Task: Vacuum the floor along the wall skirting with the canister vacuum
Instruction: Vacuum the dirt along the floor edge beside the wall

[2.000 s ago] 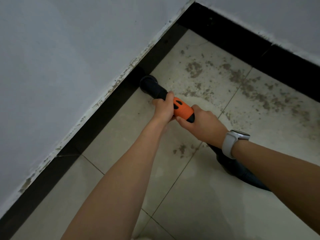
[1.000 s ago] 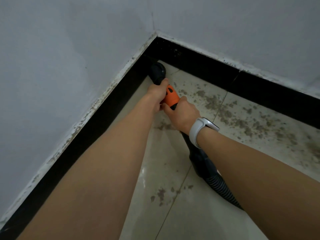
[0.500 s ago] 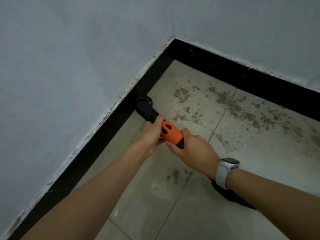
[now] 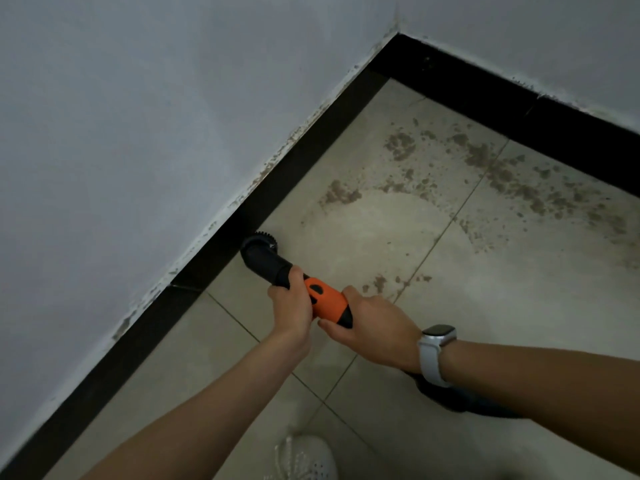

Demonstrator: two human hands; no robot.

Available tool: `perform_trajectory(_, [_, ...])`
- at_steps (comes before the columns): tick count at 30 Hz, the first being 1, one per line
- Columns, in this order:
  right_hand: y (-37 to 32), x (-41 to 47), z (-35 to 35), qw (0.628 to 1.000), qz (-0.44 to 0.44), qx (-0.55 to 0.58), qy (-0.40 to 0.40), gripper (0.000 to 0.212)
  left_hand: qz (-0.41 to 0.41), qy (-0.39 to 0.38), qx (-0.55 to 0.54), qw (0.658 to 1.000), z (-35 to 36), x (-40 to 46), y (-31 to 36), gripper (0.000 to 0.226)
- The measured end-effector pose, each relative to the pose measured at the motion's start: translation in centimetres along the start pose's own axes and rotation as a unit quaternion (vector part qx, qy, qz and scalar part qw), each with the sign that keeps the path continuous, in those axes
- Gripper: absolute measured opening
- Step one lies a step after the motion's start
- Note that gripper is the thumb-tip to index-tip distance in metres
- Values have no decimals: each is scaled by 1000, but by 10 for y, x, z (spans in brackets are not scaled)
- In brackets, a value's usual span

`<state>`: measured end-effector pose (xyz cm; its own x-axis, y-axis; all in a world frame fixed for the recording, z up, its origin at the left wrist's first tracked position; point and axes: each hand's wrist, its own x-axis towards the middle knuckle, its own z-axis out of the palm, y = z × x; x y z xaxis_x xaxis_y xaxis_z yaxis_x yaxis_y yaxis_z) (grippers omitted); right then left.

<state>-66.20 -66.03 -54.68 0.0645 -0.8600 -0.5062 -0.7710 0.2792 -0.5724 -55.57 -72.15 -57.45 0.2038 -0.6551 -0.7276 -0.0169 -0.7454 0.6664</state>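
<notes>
The vacuum's black round brush nozzle sits on the tile floor right against the black skirting of the left wall. Behind it comes the orange handle section. My left hand grips the black tube just ahead of the orange part. My right hand, with a white watch on the wrist, grips the rear end of the handle. The black hose trails back under my right forearm. Brown dirt lies scattered on the tiles toward the corner and along the far skirting.
Two grey-white walls meet in a corner at the upper right. A small dirt patch lies just right of the handle. My white shoe shows at the bottom edge. A pale swept arc marks the tile beyond the nozzle.
The nozzle went forward into the corner, then drew back along the left skirting toward me. Both hands kept their grip on the handle; dirt near the left skirting has thinned.
</notes>
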Motion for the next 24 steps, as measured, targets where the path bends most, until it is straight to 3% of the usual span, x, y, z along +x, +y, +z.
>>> perform_trajectory(7, [7,2,7,1000,10,-12,-10,41,-14,-24,-21,999,2,4,-12,50])
perform_trajectory(16, [27,-1,-9,997,61,-22,47,50,6,-74,0,997,34,14,0,53])
perform_trajectory(24, [52,3,-37,988,118,14,95,44,-5,-135,28,990,83,10,23,49])
